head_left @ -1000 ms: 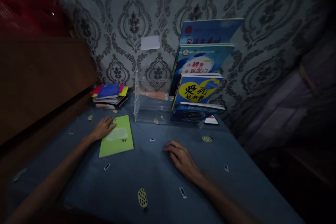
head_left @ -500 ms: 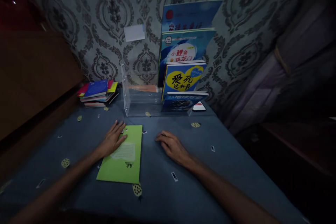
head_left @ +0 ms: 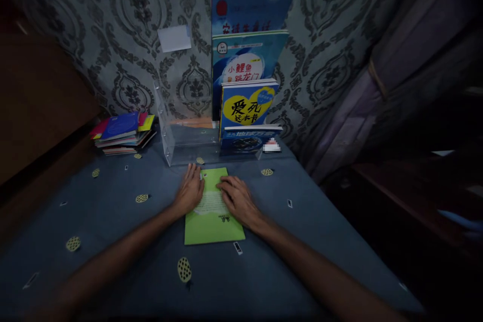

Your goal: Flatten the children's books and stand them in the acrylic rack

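A thin green book (head_left: 211, 231) lies flat on the cloth-covered table, a pale text panel and a small dark drawing on its cover. My left hand (head_left: 189, 190) rests along its upper left edge, fingers stretched out and lying flat. On the opposite side, my right hand (head_left: 238, 201) lies over the right edge with its fingers loosely bent and the fingertips on the cover. Neither hand is closed round the book. Just beyond it stands a clear acrylic book rack (head_left: 164, 126), whose right side holds several upright books, among them a blue and yellow book (head_left: 245, 108).
A stack of small books (head_left: 123, 133) sits at the back left. Beside the rack's right end is a blurred white object (head_left: 271, 146). Patterned wallpaper (head_left: 139, 10) rises behind, with a tied curtain (head_left: 362, 95) at right. The table's right edge slopes toward me.
The green book has moved right and turned straighter, with my left hand on it. My right hand, which was apart on the cloth, now touches its right side. The view has shifted right.
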Motion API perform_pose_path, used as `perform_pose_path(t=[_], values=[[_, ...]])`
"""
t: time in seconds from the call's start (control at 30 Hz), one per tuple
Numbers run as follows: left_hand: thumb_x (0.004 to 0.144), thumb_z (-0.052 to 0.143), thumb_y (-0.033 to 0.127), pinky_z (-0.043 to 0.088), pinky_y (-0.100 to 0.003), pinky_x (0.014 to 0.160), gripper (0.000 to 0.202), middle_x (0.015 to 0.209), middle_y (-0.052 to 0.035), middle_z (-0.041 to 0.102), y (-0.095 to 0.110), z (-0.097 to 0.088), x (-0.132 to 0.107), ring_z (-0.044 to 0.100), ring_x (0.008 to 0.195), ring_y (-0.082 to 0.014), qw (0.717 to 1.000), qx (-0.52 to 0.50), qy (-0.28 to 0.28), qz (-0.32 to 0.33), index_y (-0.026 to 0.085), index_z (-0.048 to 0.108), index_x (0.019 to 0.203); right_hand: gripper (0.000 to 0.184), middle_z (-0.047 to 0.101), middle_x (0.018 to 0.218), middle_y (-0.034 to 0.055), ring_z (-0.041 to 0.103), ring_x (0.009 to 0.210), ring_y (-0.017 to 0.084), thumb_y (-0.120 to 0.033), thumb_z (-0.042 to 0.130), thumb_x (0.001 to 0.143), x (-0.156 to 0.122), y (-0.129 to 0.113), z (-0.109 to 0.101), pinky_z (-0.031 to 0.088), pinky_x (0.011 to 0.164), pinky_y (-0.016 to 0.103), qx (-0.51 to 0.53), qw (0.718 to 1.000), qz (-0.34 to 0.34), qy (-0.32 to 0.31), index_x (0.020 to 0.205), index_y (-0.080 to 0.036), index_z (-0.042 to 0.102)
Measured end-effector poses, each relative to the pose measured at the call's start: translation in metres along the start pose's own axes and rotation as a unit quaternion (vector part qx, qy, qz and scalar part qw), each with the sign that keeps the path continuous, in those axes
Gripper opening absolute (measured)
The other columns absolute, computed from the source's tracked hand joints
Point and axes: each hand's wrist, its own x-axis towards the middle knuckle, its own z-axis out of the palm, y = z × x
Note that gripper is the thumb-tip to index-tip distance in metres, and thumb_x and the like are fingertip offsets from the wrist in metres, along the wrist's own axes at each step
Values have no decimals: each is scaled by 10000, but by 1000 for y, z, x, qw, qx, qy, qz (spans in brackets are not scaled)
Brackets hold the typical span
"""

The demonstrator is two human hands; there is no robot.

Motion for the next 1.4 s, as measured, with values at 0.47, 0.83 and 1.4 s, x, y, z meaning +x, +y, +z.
perform_pose_path(t=[0.47, 0.83, 1.4], values=[[853, 360, 70, 308, -530, 1181, 706, 1501, -196, 454, -1, -9, -14, 355, 1448, -275, 996, -64, -9, 69, 113, 228, 1545, 490, 442, 1531, 153, 340, 1458, 231, -264, 468, 985, 32, -15, 15, 209, 1229, 463, -40, 979, -91, -177, 1457, -139, 434], [880, 323, 62, 285, -542, 1185, 676, 1488, -181, 477, 3, -12, -15, 377, 1436, -271, 998, -25, -6, 61, 124, 223, 1545, 594, 380, 1554, 191, 294, 1478, 277, -399, 419, 996, 28, 33, 4, 240, 1215, 507, -77, 988, 7, -132, 1497, -81, 382], [1040, 246, 424, 172, -483, 1218, 570, 1597, -140, 304, 12, -25, 6, 221, 1503, -241, 970, 84, -150, 174, 148, 292, 1537, 587, 387, 1556, 182, 297, 1478, 263, -347, 381, 993, 19, 43, 3, 254, 1203, 515, -60, 992, 18, -112, 1516, -82, 341]])
